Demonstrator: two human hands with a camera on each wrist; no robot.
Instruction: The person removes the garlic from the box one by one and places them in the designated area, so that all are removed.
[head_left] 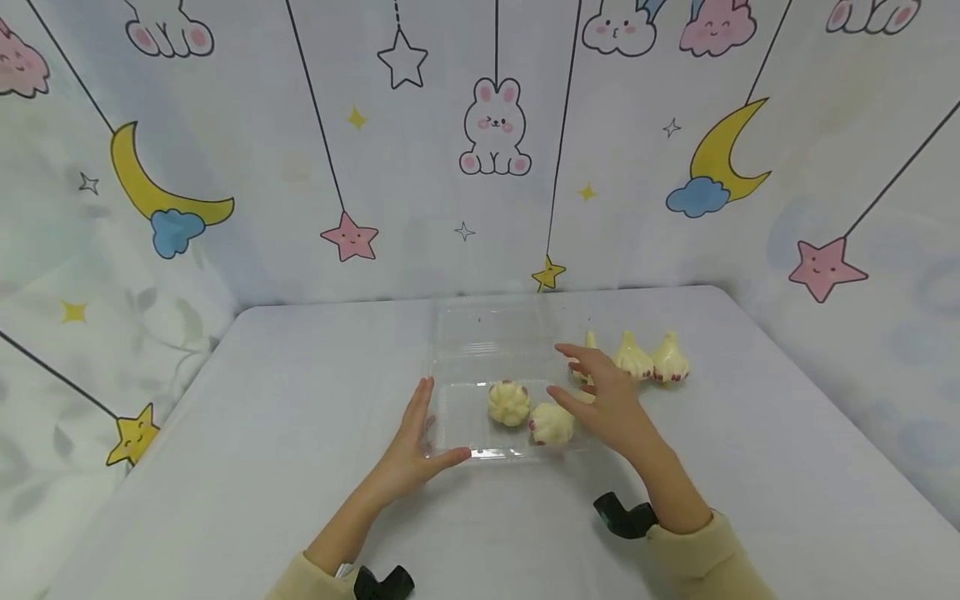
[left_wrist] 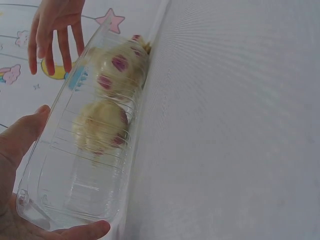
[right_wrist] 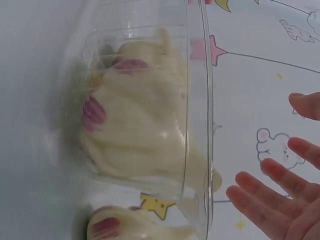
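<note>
A clear plastic container (head_left: 461, 425) stands with its lid (head_left: 491, 321) folded back behind it. Two cream garlic bulbs (head_left: 509, 403) with purple-red patches lie inside, seen through the front wall in the left wrist view. My left hand (head_left: 408, 458) rests around the container's front left corner, thumb on the front and fairly straight fingers along the left side. Above the container's right side, my right hand (head_left: 611, 400) is spread and holds nothing; its fingers (right_wrist: 270, 200) show apart from the wall in the right wrist view. It partly hides a garlic bulb (head_left: 590, 340) behind it.
Two more garlic bulbs (head_left: 670, 360) stand side by side on the white tabletop (head_left: 315, 375), right of the container. A printed backdrop (head_left: 420, 167) with moons, stars and rabbits rises behind the table. Black wrist mounts (head_left: 624, 517) sit near the sleeves.
</note>
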